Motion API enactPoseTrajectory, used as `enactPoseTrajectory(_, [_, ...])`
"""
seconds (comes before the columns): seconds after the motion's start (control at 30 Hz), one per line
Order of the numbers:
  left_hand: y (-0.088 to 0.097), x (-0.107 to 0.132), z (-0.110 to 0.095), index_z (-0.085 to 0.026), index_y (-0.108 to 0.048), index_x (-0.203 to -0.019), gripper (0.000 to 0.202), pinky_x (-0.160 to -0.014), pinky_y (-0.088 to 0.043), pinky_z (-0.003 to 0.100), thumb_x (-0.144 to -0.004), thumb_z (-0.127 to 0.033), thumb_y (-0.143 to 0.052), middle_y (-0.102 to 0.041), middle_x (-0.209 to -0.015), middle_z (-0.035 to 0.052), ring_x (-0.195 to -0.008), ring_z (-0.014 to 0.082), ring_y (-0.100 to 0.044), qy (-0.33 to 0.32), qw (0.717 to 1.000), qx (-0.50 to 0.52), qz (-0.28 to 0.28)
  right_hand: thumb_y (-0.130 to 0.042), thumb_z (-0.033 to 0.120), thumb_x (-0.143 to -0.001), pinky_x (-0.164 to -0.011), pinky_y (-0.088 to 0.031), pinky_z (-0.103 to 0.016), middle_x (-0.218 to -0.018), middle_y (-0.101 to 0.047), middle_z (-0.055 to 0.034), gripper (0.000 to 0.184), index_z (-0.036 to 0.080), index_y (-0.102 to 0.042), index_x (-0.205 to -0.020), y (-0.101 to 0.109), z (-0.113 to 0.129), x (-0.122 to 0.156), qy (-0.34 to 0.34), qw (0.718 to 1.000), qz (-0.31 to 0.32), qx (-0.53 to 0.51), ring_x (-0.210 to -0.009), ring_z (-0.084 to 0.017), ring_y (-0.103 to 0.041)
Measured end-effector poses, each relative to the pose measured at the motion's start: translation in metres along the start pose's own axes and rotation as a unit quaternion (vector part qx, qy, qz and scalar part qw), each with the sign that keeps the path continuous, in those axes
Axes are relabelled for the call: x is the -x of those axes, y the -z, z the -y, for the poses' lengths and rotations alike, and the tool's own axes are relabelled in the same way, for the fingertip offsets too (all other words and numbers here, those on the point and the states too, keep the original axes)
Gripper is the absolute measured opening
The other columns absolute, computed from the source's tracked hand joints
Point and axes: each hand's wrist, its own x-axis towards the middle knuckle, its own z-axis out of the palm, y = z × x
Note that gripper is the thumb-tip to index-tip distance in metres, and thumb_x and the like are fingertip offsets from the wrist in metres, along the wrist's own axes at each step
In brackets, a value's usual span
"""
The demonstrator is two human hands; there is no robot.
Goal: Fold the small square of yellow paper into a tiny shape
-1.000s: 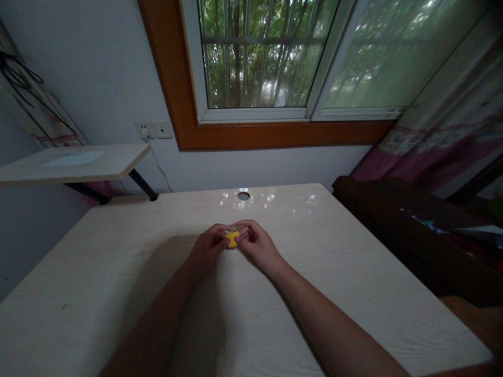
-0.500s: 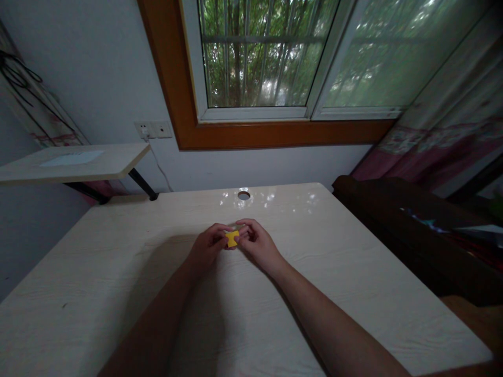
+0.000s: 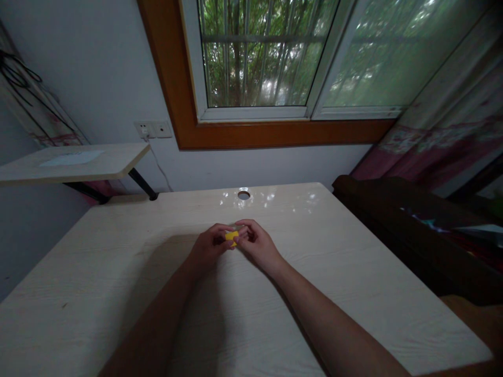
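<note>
Between my two hands is a small yellow block-like piece, its exact kind too small to tell. My left hand pinches it from the left, the thumb lying across its lower front. From the right, my right hand grips the same piece with thumb and fingers. Parts of the piece are hidden behind both thumbs. Both hands are close over the pale wooden desk, past its middle toward the wall side.
A round cable hole is cut near the desk's far edge. At the left, a raised shelf on black legs carries a sheet of paper. Behind are a wall socket and a window. Dark furniture stands at right.
My left thumb has shifted right over the yellow piece, covering more of its lower part. The right hand has hardly moved.
</note>
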Motion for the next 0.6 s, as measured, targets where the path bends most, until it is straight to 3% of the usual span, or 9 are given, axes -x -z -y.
enactPoseTrajectory(0.33, [0.0009, -0.0016, 0.0038, -0.019, -0.059, -0.111, 0.039, -0.067, -0.051, 0.026, -0.078, -0.035, -0.073, -0.065, -0.074, -0.0008, -0.070, 0.0151, -0.065, -0.012, 1.000, -0.019, -0.016, -0.070, 0.025, -0.076, -0.064, -0.046, -0.026, -0.082, -0.062, 0.0005, 0.040, 0.024, -0.057, -0.114, -0.0018, 0.0004, 0.0000, 0.009, 1.000, 0.001, 0.008, -0.070, -0.013, -0.059])
enactPoseTrajectory(0.6, [0.0009, -0.0016, 0.0069, -0.019, -0.056, -0.112, 0.040, -0.067, -0.051, 0.026, -0.079, -0.032, -0.072, -0.061, -0.073, -0.0020, -0.069, 0.0143, -0.065, -0.013, 1.000, 0.026, 0.011, -0.065, 0.021, -0.077, -0.063, -0.044, -0.026, -0.072, -0.058, 0.0036, 0.033, 0.022, -0.055, -0.108, -0.0034, 0.0072, 0.0001, 0.013, 1.000, -0.018, -0.009, -0.066, -0.013, -0.056])
